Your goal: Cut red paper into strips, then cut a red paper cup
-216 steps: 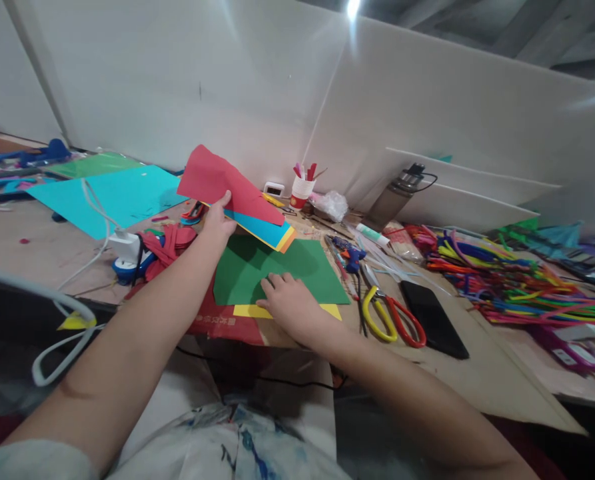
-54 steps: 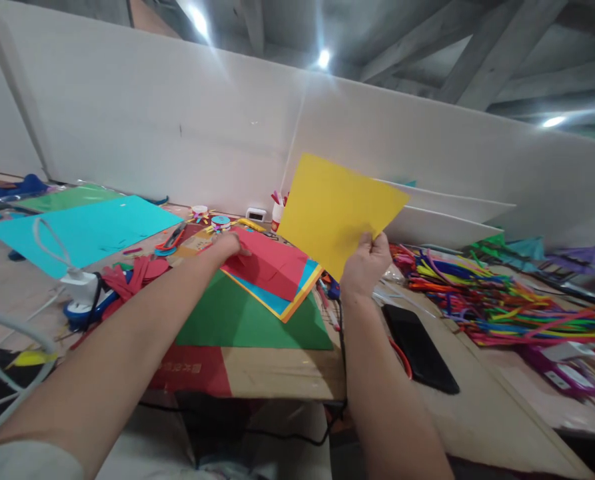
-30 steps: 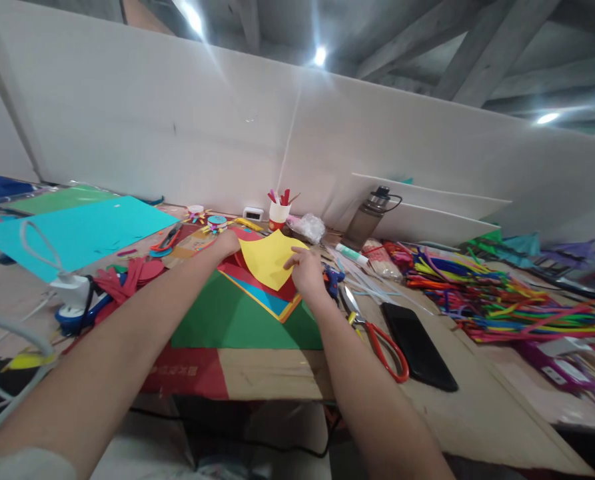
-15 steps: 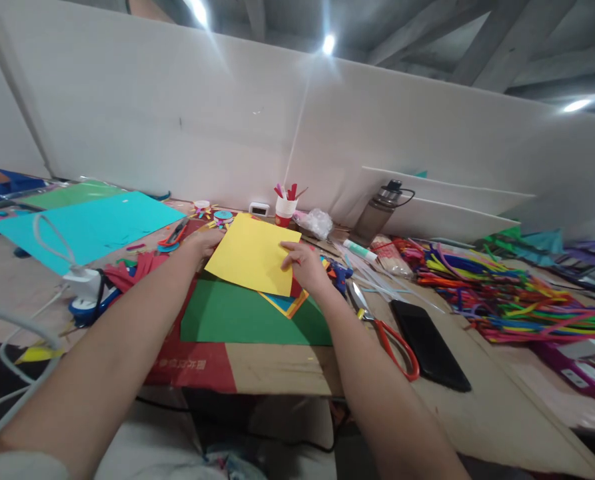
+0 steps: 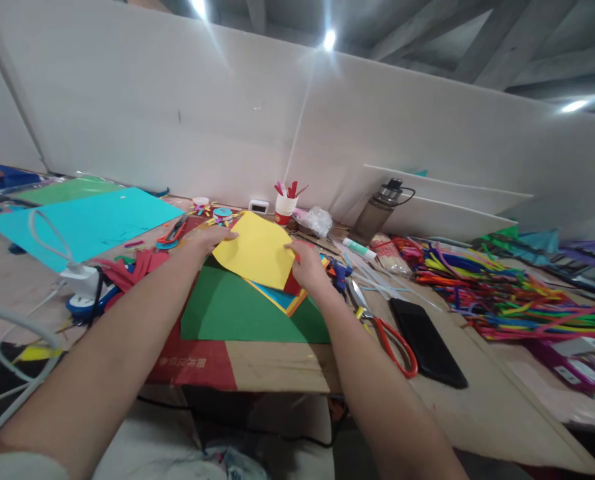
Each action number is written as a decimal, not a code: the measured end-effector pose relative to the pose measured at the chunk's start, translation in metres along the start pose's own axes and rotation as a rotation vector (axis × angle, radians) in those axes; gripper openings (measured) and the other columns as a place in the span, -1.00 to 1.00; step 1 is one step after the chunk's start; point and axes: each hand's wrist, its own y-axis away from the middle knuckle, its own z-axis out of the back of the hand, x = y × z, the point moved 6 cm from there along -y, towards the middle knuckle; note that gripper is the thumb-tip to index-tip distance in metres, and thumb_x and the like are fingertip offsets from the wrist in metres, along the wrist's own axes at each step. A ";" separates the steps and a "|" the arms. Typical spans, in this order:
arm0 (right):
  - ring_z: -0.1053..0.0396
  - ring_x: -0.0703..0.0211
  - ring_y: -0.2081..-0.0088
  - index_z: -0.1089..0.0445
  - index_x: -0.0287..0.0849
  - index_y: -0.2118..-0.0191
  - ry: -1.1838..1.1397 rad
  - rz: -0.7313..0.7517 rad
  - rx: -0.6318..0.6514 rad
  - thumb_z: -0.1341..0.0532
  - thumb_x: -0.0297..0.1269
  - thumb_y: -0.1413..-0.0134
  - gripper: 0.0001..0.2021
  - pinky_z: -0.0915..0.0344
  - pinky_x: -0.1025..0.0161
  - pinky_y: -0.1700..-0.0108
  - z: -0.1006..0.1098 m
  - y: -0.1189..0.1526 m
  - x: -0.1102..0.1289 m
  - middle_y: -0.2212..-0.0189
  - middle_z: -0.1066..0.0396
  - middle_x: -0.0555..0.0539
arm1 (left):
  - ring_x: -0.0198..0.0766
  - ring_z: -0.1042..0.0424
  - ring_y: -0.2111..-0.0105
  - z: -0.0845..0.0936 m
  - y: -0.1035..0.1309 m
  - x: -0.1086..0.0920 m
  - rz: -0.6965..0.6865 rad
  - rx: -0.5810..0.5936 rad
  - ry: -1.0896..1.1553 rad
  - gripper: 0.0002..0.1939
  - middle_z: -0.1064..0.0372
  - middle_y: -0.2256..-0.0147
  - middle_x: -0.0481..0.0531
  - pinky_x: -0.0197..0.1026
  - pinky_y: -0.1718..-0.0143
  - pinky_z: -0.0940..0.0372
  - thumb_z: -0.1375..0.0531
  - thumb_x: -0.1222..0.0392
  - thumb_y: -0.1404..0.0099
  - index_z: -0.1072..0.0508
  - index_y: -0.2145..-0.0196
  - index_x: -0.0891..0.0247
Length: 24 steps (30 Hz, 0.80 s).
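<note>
A yellow sheet [image 5: 254, 250] is held up by its two side edges, slightly bent. My left hand [image 5: 216, 238] grips its left edge, thumb on top. At the right edge my right hand [image 5: 304, 262] pinches the sheet. Beneath it show a red sheet and a blue sheet with a yellow-orange border [image 5: 273, 295]. These lie partly over a large green sheet [image 5: 242, 313] on the table. The undersides of both hands' fingers are partly hidden.
To the right are red-handled scissors [image 5: 394, 347], a black phone [image 5: 427, 341], a bottle [image 5: 377, 212] and colourful pipe cleaners [image 5: 517, 287]. A turquoise sheet [image 5: 92, 223] and white plug [image 5: 81, 281] lie left. A paper cup [image 5: 284, 208] stands behind.
The yellow sheet has shifted slightly left and now bends. My right hand has moved from lying on the sheet to its right edge, and my left hand reaches further onto it.
</note>
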 end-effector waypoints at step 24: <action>-0.38 -0.12 0.01 -0.43 -0.27 0.03 0.565 -0.047 0.477 0.00 -0.41 -0.22 -0.67 -0.28 0.10 0.09 -0.028 0.027 0.046 0.13 -0.46 -0.32 | -0.14 -0.56 0.34 0.017 0.020 -0.049 -0.362 0.076 0.793 -0.75 -0.56 0.40 0.09 -0.04 0.05 -0.42 -0.11 0.21 -0.26 -0.48 0.18 0.38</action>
